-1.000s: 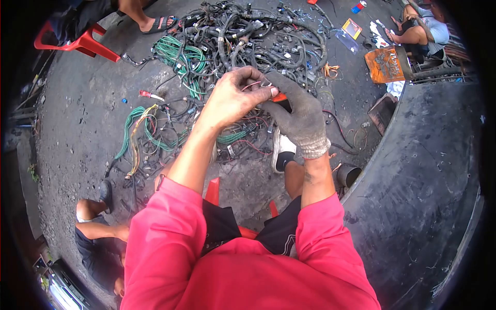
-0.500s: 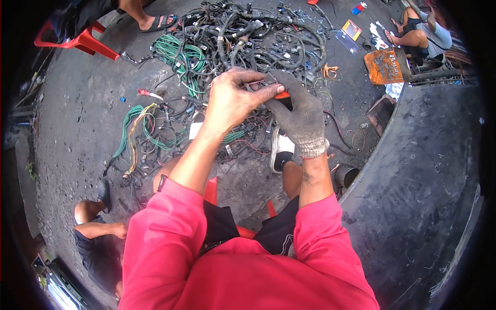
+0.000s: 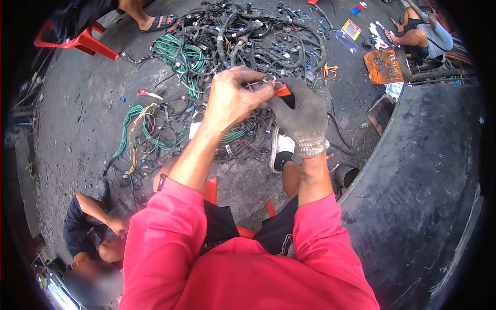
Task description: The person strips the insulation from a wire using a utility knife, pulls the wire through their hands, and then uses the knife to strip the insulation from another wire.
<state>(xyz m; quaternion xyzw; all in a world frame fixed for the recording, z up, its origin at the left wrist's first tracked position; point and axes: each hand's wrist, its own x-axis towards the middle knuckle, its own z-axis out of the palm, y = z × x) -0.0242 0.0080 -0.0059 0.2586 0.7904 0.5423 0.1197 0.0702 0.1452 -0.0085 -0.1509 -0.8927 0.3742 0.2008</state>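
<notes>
My bare left hand (image 3: 233, 97) is closed in a pinch, thumb against fingers, on something small that I cannot make out. Close beside it, my right hand (image 3: 304, 111), in a grey knit glove, is wrapped round a small red-orange tool (image 3: 282, 90). Its kind cannot be told, since the glove covers most of it. Fingertips of both hands nearly meet around the tool's end. Beyond them lies a large tangle of black wiring harnesses (image 3: 248, 39). Green wire bundles (image 3: 178, 51) rest at its left side, and loose wires (image 3: 150, 129) are spread nearer to me.
A dark curved panel (image 3: 413, 186) fills the right side. An orange tin (image 3: 383, 67) stands behind it. At the upper left, a person's sandalled foot (image 3: 157, 23) is beside a red plastic chair (image 3: 85, 41). Another person (image 3: 90, 222) crouches at lower left; one more (image 3: 426, 36) sits at upper right.
My hands have shifted slightly apart at the fingertips, showing more of the red-orange tool. The person at lower left has leaned and shifted, with the head now in view.
</notes>
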